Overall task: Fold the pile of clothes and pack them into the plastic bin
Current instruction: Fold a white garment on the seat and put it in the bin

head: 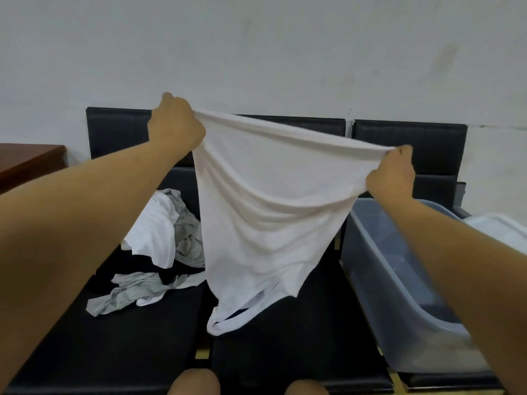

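A white T-shirt [265,212] hangs upside down in the air, its hem stretched between both hands and its collar dangling just above the black seat. My left hand [175,128] grips one hem corner, raised high. My right hand [392,173] grips the other corner, lower and to the right. A pile of white, grey and dark clothes [159,252] lies on the left seat. A translucent plastic bin [370,269] stands on the right seat, below my right forearm; it looks empty where I can see inside.
The black bench seats [137,332] run along a white wall, with padded backrests [410,146] behind. A reddish wooden table corner [25,161] is at far left. A white lid or cloth [502,232] lies beyond the bin. My knees [194,383] show at the bottom.
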A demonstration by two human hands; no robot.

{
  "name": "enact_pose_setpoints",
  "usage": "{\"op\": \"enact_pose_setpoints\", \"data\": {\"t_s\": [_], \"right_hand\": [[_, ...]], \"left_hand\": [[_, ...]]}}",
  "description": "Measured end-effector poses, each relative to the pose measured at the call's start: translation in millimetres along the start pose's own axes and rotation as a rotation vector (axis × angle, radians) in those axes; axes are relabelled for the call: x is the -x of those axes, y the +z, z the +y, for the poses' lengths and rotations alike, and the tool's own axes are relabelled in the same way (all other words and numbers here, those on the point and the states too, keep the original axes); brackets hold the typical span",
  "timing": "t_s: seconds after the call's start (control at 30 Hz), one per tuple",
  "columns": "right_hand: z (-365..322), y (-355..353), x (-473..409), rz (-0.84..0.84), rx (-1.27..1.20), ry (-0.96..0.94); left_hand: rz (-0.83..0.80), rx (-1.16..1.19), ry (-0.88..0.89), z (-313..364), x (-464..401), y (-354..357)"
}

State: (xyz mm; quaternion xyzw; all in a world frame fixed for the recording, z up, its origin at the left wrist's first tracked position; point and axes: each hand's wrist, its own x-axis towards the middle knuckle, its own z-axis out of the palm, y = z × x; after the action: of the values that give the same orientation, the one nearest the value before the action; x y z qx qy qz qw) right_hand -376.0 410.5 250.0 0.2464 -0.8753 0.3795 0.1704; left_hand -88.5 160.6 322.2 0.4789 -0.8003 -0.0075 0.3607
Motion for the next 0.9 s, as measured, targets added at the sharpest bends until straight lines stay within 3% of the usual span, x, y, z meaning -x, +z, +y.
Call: {"op": "enact_pose_setpoints", "data": {"t_s": [0.2, 0.37, 0.5, 0.63, 0.77, 0.9], "right_hand": [[-11.8, -11.5, -0.9, 0.069, 0.223, -0.164], [1.1, -15.6, 7.1, -0.244, 0.385, -0.116], [9.7, -6.2, 6.0, -0.340, 0.286, -0.135], [12.7, 0.0, -2.0, -0.523, 0.250, -0.088], [11.3, -1.4, 8.1, -0.789, 0.487, -0.152], [4.7, -5.6, 22.1, -1.326, 0.658, 0.113]], "left_hand": [[-0.021, -0.109, 0.034, -6.3, 4.5, 1.3], [-0.241, -0.270, 0.128, -40.2, 13.2, 16.7], [-0.462, -0.117, 0.223, -62.0, 20.5, 27.1], [-0.583, -0.094, 0.208, -77.0, 28.1, 30.2], [-0.890, -0.212, 0.125, -91.2, 40.9, 29.8], [-1.197, -0.303, -0.024, -94.9, 60.9, 29.2]]}}
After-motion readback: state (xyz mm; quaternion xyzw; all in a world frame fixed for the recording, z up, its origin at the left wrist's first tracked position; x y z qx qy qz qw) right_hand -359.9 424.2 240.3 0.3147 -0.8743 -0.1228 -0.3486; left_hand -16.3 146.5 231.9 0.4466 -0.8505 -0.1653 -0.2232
